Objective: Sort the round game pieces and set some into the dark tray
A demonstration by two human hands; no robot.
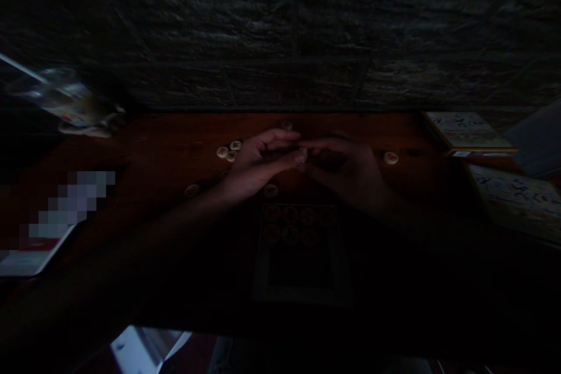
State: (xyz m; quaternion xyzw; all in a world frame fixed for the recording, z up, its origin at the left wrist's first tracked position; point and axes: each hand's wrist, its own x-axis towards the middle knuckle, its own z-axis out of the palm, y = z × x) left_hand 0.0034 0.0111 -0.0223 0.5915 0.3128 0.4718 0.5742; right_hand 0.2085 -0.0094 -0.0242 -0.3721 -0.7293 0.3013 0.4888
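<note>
In dim light my left hand point(258, 158) and my right hand point(346, 166) meet above the wooden table, fingertips and thumbs curled toward each other. A pale bit between them looks like the edge of a xiangqi piece point(303, 152), pinched by both hands; most of it is hidden. Just beyond the fingers lies a round piece point(286, 125). Another piece point(270, 190) is below my left hand, and a small cluster of pieces point(232, 151) sits left of it. Nearer me, an open tray point(258, 280) holds several pieces in rows at its far end.
One red-marked piece point(391, 158) lies to the right. Two patterned boxes point(471, 128) are at the table's right side. A lone piece point(191, 190) rests at left. A plastic cup with a straw point(72, 99) stands at the far left, and a stone wall point(280, 29) borders the back.
</note>
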